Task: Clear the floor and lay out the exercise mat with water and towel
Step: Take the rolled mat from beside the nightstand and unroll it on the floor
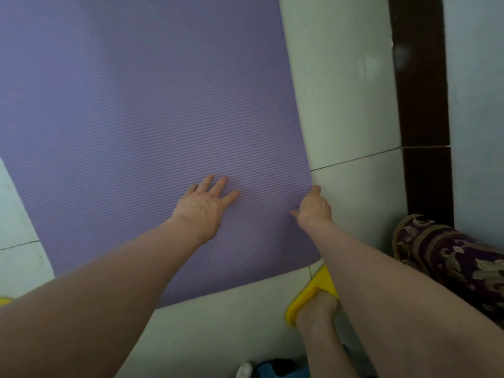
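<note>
One mat (141,113) lies unrolled and flat on the floor (351,105); it is purple foam with fine parallel ribs, rectangular, with a rounded near-right corner. Two bare hands work on it, set apart from each other. The left hand (206,204) rests palm down on the mat, fingers spread, inward of the mat's right edge. The right hand (313,205) is at the mat's right edge, thumb on top of the ribbed surface and fingers curled at the edge; whether they grip under it cannot be told. One foot in a yellow slipper (313,293) stands on the floor just off the mat's near-right corner. One rolled fabric bolster (447,260), dark purple with a pale leaf pattern, lies well to the right of the mat, against the wall (477,91). The floor is smooth, glossy white tile with thin grout lines. A dark brown baseboard (420,77) runs along the pale wall, right of the mat.
</note>
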